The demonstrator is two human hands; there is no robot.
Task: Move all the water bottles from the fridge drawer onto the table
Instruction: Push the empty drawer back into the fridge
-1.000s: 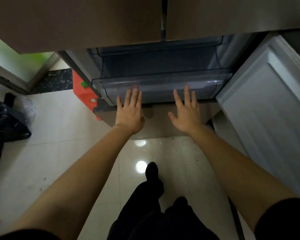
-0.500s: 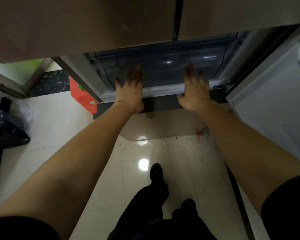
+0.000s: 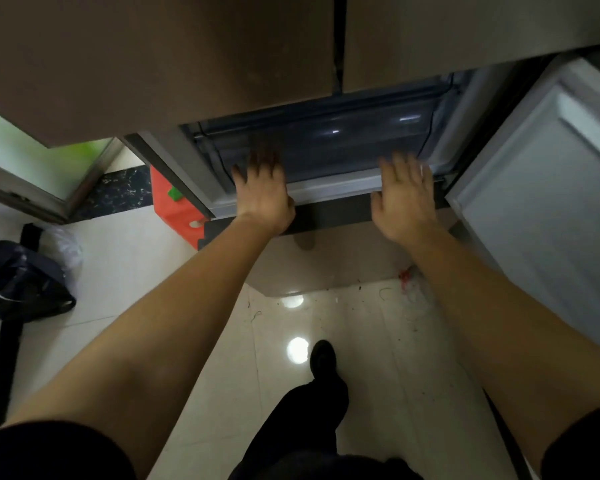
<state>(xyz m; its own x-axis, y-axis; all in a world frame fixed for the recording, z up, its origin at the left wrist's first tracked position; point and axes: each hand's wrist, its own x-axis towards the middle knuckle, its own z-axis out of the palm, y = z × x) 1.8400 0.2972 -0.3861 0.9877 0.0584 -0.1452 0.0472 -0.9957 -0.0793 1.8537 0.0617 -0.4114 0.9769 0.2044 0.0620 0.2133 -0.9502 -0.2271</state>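
Observation:
The clear grey fridge drawer (image 3: 329, 147) sits pushed into the lower fridge compartment, under the brown upper doors. My left hand (image 3: 262, 195) lies flat against the drawer's front at its left side, fingers spread, holding nothing. My right hand (image 3: 404, 195) is flat and open by the drawer's right side, fingers blurred. No water bottle shows in the drawer or anywhere else in view. The table is out of view.
The white lower fridge door (image 3: 548, 209) stands open at the right. A red plastic stool (image 3: 174, 206) stands left of the fridge. A dark bag (image 3: 18, 278) lies on the tiled floor at the left. My dark-trousered legs (image 3: 312, 403) stand below.
The drawer, pulled out a second ago, has slid back into the fridge. Both hands have moved forward with its front, flat against it.

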